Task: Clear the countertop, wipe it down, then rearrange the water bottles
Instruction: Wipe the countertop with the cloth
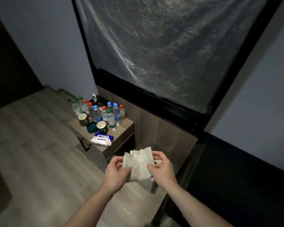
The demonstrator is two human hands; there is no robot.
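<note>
A white dotted wet wipe [138, 163] is stretched between both hands in front of me. My left hand [116, 173] pinches its left edge and my right hand [162, 169] pinches its right edge. Beyond them stands a small wooden countertop [121, 133]. Several water bottles [111, 119] with red, blue and green caps crowd its far half. In front of the bottles sit two mugs [83, 119], [102, 127] and a dark green ashtray [91, 126]. A pack of wet wipes [102, 139] lies near the counter's front edge.
A large black-framed screen covered in plastic film [162, 46] leans on the wall above a wood panel [162, 136]. A dark low unit [236, 177] runs along the right. Wooden floor [39, 145] spreads to the left.
</note>
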